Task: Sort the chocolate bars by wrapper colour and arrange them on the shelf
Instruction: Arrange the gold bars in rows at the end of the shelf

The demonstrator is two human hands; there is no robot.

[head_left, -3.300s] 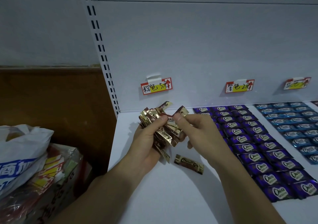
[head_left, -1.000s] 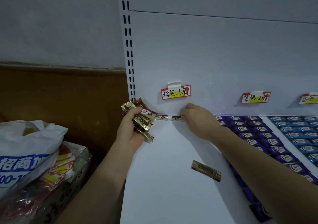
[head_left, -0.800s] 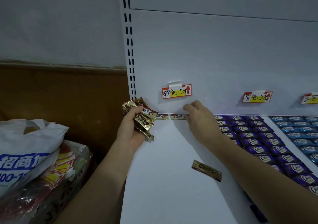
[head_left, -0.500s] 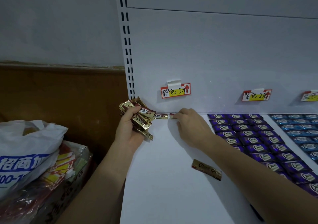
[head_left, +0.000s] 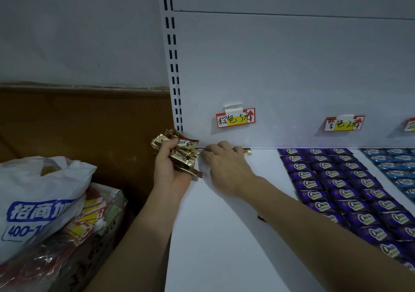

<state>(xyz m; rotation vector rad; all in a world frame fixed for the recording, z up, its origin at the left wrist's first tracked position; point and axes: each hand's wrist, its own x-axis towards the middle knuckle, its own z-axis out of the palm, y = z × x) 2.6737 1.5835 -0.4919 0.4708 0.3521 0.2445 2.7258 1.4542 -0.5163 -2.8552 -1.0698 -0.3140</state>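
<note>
My left hand (head_left: 173, 170) grips a bunch of gold-and-brown chocolate bars (head_left: 183, 151) at the shelf's back left corner. On the white shelf (head_left: 220, 246), my right hand (head_left: 226, 166) lies knuckles up at the back edge. Its fingers curl over a brown bar (head_left: 247, 151) whose end sticks out to the right. Another brown bar (head_left: 199, 150) lies just left of the fingertips. Above them is the brown price label (head_left: 235, 118). My right forearm hides most of a loose brown bar (head_left: 260, 217).
Rows of purple bars (head_left: 336, 186) fill the shelf under a second label (head_left: 343, 123), with blue bars (head_left: 395, 168) further right. A white plastic bag (head_left: 38, 204) and a packet of labels (head_left: 89, 215) lie left of the shelf, before a brown wall panel.
My right hand set a brown bar at the shelf's back edge, then slid left along the row toward the bunch. My left hand has stayed at the corner with its bars.
</note>
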